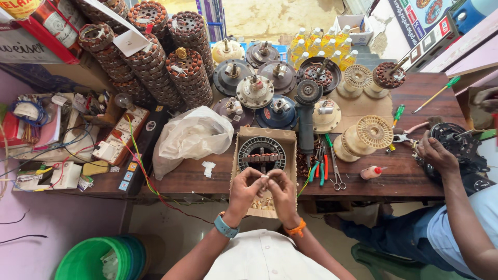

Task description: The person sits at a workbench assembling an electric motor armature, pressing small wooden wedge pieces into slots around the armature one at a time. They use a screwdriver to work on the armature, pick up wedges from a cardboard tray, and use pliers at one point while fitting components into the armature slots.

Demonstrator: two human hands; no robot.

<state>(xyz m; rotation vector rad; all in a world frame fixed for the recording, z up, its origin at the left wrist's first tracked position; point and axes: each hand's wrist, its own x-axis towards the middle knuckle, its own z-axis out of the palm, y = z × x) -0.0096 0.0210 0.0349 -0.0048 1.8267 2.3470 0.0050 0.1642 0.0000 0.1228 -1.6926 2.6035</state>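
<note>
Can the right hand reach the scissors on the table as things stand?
Probably yes. The right hand is beside the left hand over the box, and the scissors lie close to its right with nothing between.

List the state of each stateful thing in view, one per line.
Left hand: pinching a small white piece with the right.
Right hand: fingertips meet the left's.
Cardboard box: open, wound stator lying flat inside.
White plastic bag: crumpled, slumped.
Scissors: closed, flat.
Glue bottle: capped, on its side.
Co-worker's hand: resting on a dark motor.
</note>
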